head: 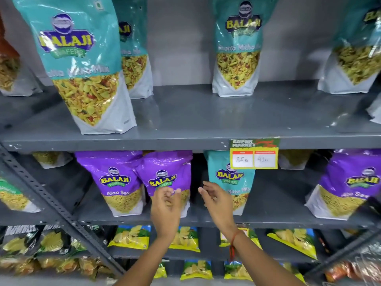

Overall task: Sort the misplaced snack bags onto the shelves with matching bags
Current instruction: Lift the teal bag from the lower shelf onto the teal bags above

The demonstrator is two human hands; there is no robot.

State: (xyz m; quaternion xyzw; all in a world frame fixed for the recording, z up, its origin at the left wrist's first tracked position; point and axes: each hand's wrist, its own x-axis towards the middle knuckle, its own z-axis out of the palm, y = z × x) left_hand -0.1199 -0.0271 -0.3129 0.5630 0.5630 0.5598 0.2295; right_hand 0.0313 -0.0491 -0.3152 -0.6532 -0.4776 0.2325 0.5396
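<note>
So on the middle shelf (268, 220) the odd one out is the teal bag (228, 182), standing upright among purple bags (121, 182), just right of and behind your right hand (216, 200), which is nearer than your left hand (166, 207). Both hands are loosely open, holding nothing. It's teal on top with yellow mix showing below, like the bags on the upper shelf (185, 139).

I read "BALAJI WAFERS" on the big teal bag (82, 58) upper left, "Aloo Sev" on the purple bag (121, 182) below, and "SUPER MARKET" with a handwritten 85 on the price tag (254, 153).
</note>
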